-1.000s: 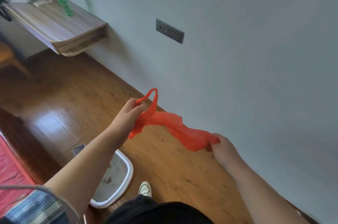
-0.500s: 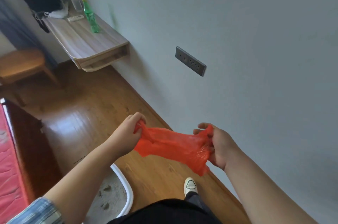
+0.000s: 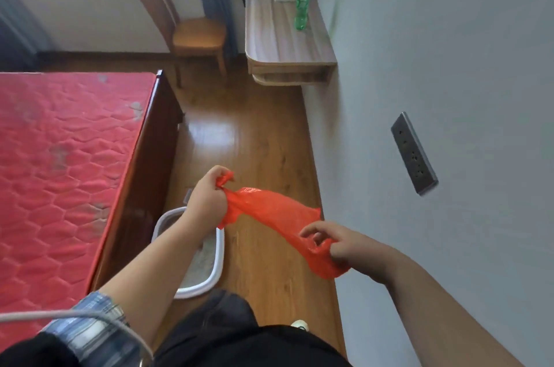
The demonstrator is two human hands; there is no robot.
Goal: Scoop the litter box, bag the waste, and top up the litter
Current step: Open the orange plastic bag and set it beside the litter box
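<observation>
A thin red plastic bag (image 3: 275, 216) is stretched in the air between my two hands. My left hand (image 3: 207, 197) is fisted around its upper end, where a crumpled bit sticks out above the thumb. My right hand (image 3: 338, 242) pinches the lower end with several fingers spread. Below my left forearm a white litter box (image 3: 218, 258) stands on the wooden floor beside the bed; grey litter shows inside, and my arm hides much of it.
A bed with a red quilted mattress (image 3: 66, 162) and dark wooden frame fills the left. The grey wall with a socket strip (image 3: 414, 153) runs along the right. A wall-mounted wooden shelf (image 3: 284, 45) carries a green bottle (image 3: 302, 3); a wooden chair (image 3: 192, 33) stands beyond.
The view has swung left, bringing the bed and chair into sight. My hands have pulled the bag out longer again, and my right hand sits lower on it than half a second ago.
</observation>
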